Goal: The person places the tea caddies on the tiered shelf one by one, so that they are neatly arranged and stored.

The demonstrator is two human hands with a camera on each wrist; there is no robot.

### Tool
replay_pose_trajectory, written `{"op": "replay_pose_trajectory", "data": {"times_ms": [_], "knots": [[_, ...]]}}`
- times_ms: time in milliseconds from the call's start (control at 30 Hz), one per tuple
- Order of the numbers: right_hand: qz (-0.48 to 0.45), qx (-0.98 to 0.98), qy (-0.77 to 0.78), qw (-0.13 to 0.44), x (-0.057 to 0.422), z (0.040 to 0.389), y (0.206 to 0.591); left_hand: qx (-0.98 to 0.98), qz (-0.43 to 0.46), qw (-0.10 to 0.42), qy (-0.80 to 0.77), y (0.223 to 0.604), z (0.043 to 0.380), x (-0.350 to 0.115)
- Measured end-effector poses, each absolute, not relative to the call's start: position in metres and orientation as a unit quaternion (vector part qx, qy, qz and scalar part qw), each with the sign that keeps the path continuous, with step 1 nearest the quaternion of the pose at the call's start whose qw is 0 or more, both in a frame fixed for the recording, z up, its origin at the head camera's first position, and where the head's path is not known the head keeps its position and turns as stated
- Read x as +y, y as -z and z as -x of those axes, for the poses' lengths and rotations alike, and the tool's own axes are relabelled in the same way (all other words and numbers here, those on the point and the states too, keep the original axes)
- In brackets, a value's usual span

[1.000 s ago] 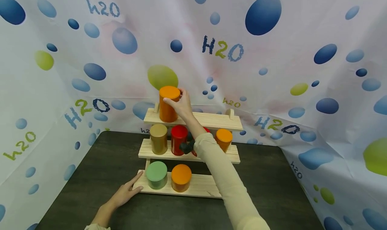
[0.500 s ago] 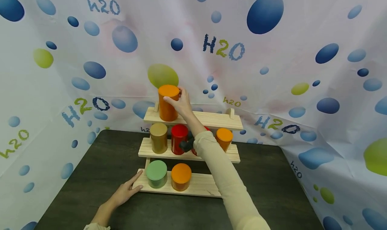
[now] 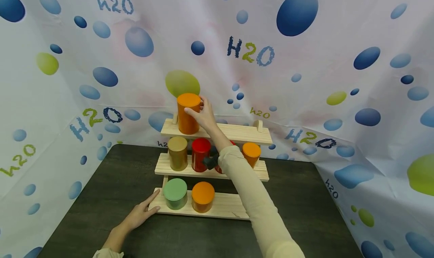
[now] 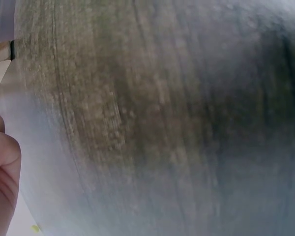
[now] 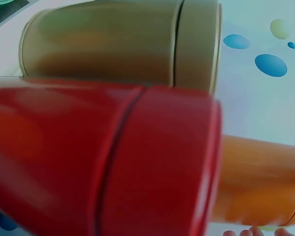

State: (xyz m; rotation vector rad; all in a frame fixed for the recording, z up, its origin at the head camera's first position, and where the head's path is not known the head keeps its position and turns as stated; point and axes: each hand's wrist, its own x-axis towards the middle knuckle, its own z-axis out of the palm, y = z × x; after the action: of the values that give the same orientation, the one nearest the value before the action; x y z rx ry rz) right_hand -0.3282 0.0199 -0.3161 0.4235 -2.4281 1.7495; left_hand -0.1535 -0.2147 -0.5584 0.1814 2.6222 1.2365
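Observation:
My right hand (image 3: 206,118) grips a tall orange canister (image 3: 187,116) standing at the left of the wooden rack's top shelf (image 3: 237,133). Its thumb lies across the front, fingers reaching round the right side. In the right wrist view, fingertips (image 5: 255,231) show below the orange canister (image 5: 260,182), past a red canister (image 5: 157,162) and a gold canister (image 5: 103,44). My left hand (image 3: 137,216) rests on the left end of the bottom shelf (image 3: 227,205), index finger and thumb spread. The left wrist view shows only part of that hand (image 4: 2,162) and blurred tabletop.
On the middle shelf are a gold canister (image 3: 178,153), a red canister (image 3: 200,155), another red one mostly hidden by my right arm, and an orange canister (image 3: 251,153). Below stand a green canister (image 3: 175,194) and a short orange canister (image 3: 203,197). A patterned curtain (image 3: 210,35) hangs behind.
The whole head view has shifted up slightly. Relative to the rack, neither hand has visibly moved, and the tall orange canister stays in the same spot under my right hand's grip.

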Motion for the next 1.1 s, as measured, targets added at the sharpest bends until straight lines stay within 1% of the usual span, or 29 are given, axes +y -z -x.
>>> {"op": "replay_pose_trajectory", "data": {"times_ms": [200,467,867,1100], "knots": [[-0.135,-0.792,-0.594,0.042,0.037,0.325,0.314,0.896,-0.056,0.123,-0.422,0.556,0.154,-0.214],[-0.142,-0.778,-0.608,0.068,0.07,0.308,0.309,0.902,-0.055,0.123,-0.411,0.555,0.154,-0.214],[-0.149,-0.762,-0.621,0.108,0.133,0.257,0.319,0.91,-0.056,0.125,-0.39,0.55,0.154,-0.211],[-0.121,-0.752,-0.639,0.111,0.172,0.225,0.337,0.922,-0.052,0.127,-0.362,0.545,0.155,-0.208]]}}
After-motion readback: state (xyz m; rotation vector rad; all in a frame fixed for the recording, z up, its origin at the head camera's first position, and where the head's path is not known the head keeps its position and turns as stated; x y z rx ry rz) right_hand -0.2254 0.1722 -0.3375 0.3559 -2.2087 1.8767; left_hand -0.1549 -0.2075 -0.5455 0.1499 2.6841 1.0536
